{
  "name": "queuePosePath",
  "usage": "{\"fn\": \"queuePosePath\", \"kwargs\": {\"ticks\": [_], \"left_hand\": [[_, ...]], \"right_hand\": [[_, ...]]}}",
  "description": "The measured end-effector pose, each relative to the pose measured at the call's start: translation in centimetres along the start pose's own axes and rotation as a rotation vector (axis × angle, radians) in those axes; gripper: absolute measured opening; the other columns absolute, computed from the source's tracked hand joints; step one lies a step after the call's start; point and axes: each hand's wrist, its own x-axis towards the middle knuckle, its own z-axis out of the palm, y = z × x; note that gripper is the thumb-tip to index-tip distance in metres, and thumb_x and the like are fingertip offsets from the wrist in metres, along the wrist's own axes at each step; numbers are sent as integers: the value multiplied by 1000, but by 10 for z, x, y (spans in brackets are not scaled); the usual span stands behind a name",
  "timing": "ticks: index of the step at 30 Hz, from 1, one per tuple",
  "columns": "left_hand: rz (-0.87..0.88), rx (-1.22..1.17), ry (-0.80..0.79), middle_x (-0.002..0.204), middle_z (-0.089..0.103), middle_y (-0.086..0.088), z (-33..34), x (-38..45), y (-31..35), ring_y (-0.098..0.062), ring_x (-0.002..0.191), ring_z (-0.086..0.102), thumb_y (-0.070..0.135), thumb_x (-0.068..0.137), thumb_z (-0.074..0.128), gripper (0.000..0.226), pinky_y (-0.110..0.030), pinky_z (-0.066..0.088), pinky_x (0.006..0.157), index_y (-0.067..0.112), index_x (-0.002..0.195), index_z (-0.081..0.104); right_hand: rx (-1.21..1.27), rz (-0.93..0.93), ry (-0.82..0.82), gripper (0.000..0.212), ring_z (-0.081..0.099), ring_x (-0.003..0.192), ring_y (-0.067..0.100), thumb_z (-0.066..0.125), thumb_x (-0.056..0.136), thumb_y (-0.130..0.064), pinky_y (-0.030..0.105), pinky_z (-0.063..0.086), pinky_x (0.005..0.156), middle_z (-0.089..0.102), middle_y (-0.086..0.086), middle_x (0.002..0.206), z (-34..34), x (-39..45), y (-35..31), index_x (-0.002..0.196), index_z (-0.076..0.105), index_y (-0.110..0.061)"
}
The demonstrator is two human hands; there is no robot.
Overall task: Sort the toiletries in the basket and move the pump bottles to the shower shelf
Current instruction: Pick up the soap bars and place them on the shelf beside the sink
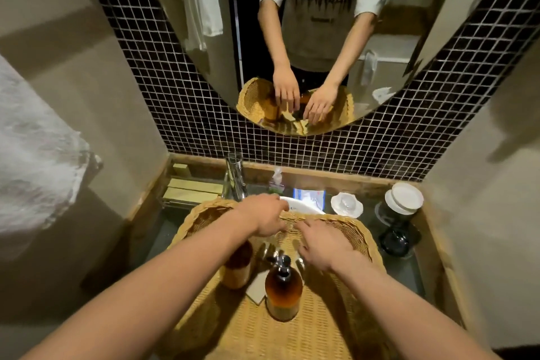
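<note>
1. We see both hands over the wicker basket [336, 330]: left hand [264, 215] and right hand [323, 242], fingers relaxed, holding nothing.
2. An amber pump bottle [283, 291] stands at the right hand's 7 o'clock; another amber bottle [237, 267] stands under the left forearm.

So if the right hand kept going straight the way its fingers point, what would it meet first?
Probably the left hand: the right hand points up and left across the basket, fingertips almost at the left hand's fingers. Depth is unclear, so it may pass beneath and meet the basket's far rim instead.
</note>
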Motion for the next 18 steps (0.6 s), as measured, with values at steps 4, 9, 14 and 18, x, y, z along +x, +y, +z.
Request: {"fn": "queuePosePath", "kwargs": {"ticks": [4,9,14,18], "left_hand": [[50,-44,-177,145,51,-8,0,22,0,-26,131,48,41,97,54,50,-38,39,106,21,143,50],[97,11,-163,138,56,-7,1,34,-11,-27,123,53,43,97,56,49,-39,44,101,22,140,52],[142,29,-166,135,55,-4,13,48,-26,-26,122,53,44,95,57,49,-39,45,98,27,140,50],[179,-17,-199,129,57,0,30,55,-36,-23,116,56,44,93,58,45,-38,47,94,30,135,53]], "right_hand": [[16,30,-36,53,52,124,27,55,96,-36,44,49,99,45,5,143,9,14,3,145,39,-23],[22,51,-38,44,53,117,26,52,96,-35,40,48,94,52,6,131,15,28,4,138,45,-21],[37,48,-65,59,50,125,27,58,93,-33,41,45,103,49,8,139,25,38,-1,147,37,-20],[35,59,-90,59,49,125,27,62,91,-35,41,43,102,47,7,142,37,36,-1,144,40,-22]]}}
